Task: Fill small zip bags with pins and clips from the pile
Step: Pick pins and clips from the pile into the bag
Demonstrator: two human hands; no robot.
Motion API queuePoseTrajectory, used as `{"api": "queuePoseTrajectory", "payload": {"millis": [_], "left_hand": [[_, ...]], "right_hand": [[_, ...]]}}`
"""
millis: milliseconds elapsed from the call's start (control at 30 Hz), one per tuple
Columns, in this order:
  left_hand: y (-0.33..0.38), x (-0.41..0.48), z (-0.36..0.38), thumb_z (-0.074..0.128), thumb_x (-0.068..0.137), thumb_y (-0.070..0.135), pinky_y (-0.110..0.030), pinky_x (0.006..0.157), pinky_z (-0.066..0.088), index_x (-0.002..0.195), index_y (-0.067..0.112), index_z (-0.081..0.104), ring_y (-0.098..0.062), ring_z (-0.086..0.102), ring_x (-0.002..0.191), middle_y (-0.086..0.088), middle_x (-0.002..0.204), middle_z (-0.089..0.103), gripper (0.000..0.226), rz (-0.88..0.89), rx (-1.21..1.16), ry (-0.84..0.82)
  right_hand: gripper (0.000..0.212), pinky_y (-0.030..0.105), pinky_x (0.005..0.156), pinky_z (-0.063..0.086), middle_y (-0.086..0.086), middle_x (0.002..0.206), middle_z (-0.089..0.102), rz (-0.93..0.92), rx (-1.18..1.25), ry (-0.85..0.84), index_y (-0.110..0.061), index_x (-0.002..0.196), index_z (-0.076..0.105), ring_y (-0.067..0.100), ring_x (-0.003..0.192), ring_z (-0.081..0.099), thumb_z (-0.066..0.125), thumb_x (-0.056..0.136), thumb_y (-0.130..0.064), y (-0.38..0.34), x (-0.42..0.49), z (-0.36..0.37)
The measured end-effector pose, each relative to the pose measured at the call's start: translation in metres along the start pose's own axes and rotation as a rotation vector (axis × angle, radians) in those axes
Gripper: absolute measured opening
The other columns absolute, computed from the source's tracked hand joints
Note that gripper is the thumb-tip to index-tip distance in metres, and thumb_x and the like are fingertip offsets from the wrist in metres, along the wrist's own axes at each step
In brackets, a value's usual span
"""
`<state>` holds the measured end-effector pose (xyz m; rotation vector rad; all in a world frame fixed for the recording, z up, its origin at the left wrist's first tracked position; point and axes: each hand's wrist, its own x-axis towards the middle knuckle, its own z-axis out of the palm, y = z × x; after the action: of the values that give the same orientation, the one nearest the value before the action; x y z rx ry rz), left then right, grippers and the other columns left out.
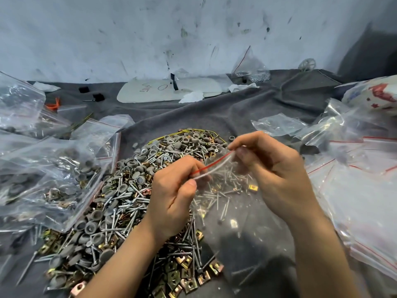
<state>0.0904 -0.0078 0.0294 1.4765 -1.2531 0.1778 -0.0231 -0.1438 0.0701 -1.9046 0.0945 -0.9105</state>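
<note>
Head view, from the left: large clear plastic zip bags [53,179] loaded with hardware lie at the edge, probably set aside as done. Beside them the pile of grey caps, steel pins and brass clips [120,211] spreads over the grey-cloth tabletop [193,112]. Above it the left hand [171,196] and right hand [272,168] each pinch an end of the red-lined seal of a small clear zip bag [232,211] that seems to hold pins and clips, apparently to work its seal. Flat empty clear bags [354,190] wait at the right, within reach.
</note>
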Motion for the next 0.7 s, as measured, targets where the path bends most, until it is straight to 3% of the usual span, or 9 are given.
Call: {"api": "queuePoseTrajectory", "payload": {"millis": [100, 167, 233, 300, 367, 433, 500, 567, 700], "left_hand": [[-0.001, 0.000, -0.001, 0.036, 0.083, 0.023, -0.034, 0.057, 0.044, 0.070, 0.002, 0.057, -0.021, 0.058, 0.064, -0.008, 0.070, 0.061, 0.032, -0.019, 0.001, 0.016], [0.000, 0.000, -0.001, 0.035, 0.082, 0.022, -0.035, 0.058, 0.044, 0.069, 0.002, 0.057, -0.021, 0.058, 0.064, -0.008, 0.070, 0.061, 0.032, -0.027, -0.003, 0.030], [0.002, 0.001, 0.000, 0.035, 0.081, 0.021, -0.028, 0.057, 0.042, 0.068, 0.003, 0.056, -0.017, 0.056, 0.063, -0.005, 0.068, 0.060, 0.030, -0.011, 0.005, 0.055], [0.002, 0.001, 0.000, 0.034, 0.080, 0.020, -0.027, 0.055, 0.039, 0.065, -0.002, 0.055, -0.017, 0.053, 0.060, -0.007, 0.065, 0.058, 0.033, -0.010, 0.007, 0.082], [0.003, 0.001, 0.000, 0.033, 0.078, 0.019, -0.029, 0.053, 0.039, 0.064, -0.007, 0.055, -0.023, 0.051, 0.058, -0.013, 0.063, 0.056, 0.037, -0.031, -0.021, 0.105], [0.003, 0.000, -0.001, 0.033, 0.078, 0.019, -0.030, 0.052, 0.039, 0.064, -0.006, 0.055, -0.023, 0.051, 0.057, -0.014, 0.062, 0.056, 0.036, -0.044, -0.035, 0.126], [0.002, 0.000, -0.001, 0.033, 0.078, 0.019, -0.030, 0.052, 0.040, 0.066, -0.006, 0.057, -0.020, 0.051, 0.057, -0.009, 0.062, 0.056, 0.037, -0.051, -0.022, 0.133], [0.000, 0.000, -0.001, 0.032, 0.079, 0.019, -0.026, 0.053, 0.041, 0.067, -0.007, 0.058, -0.017, 0.052, 0.058, -0.007, 0.062, 0.056, 0.039, -0.055, -0.020, 0.129], [-0.002, 0.000, -0.002, 0.032, 0.079, 0.019, -0.019, 0.057, 0.041, 0.068, -0.006, 0.058, -0.013, 0.053, 0.059, -0.006, 0.063, 0.057, 0.038, -0.060, -0.028, 0.123]], "right_hand": [[0.017, 0.037, 0.055, 0.058, 0.008, 0.072, 0.063, 0.159, 0.236, 0.056, -0.017, 0.103, 0.061, 0.024, 0.058, 0.066, 0.045, 0.099, -0.012, 0.003, 0.001, 0.002], [0.023, 0.028, 0.046, 0.053, 0.005, 0.070, 0.066, 0.337, 0.298, 0.075, -0.019, 0.099, 0.061, 0.022, 0.051, 0.064, 0.040, 0.101, -0.008, 0.011, 0.002, -0.002], [0.028, 0.026, 0.039, 0.046, 0.005, 0.064, 0.065, 0.471, 0.146, 0.015, -0.017, 0.088, 0.064, 0.018, 0.043, 0.058, 0.043, 0.097, 0.000, 0.024, 0.001, -0.007], [0.026, 0.025, 0.041, 0.044, 0.008, 0.066, 0.066, 0.535, -0.150, -0.176, -0.017, 0.080, 0.067, 0.015, 0.042, 0.055, 0.052, 0.091, 0.001, 0.036, -0.002, -0.009], [0.019, 0.030, 0.058, 0.052, 0.006, 0.075, 0.070, 0.539, -0.402, -0.430, -0.024, 0.075, 0.069, 0.016, 0.060, 0.063, 0.063, 0.084, -0.009, 0.041, -0.004, -0.006], [0.016, 0.023, 0.066, 0.051, -0.003, 0.077, 0.070, 0.527, -0.480, -0.581, -0.034, 0.067, 0.068, 0.013, 0.075, 0.065, 0.070, 0.080, -0.025, 0.040, -0.006, 0.000], [0.025, 0.013, 0.056, 0.042, -0.011, 0.069, 0.065, 0.521, -0.468, -0.605, -0.044, 0.057, 0.062, 0.003, 0.069, 0.060, 0.075, 0.077, -0.036, 0.039, -0.006, 0.004], [0.028, 0.018, 0.057, 0.040, -0.013, 0.064, 0.058, 0.514, -0.501, -0.595, -0.047, 0.055, 0.059, 0.004, 0.067, 0.056, 0.077, 0.074, -0.037, 0.041, -0.007, 0.004], [0.019, 0.032, 0.067, 0.048, -0.007, 0.064, 0.052, 0.551, -0.606, -0.568, -0.018, 0.069, 0.061, 0.018, 0.073, 0.056, 0.075, 0.077, -0.027, 0.047, -0.007, 0.002]]}}
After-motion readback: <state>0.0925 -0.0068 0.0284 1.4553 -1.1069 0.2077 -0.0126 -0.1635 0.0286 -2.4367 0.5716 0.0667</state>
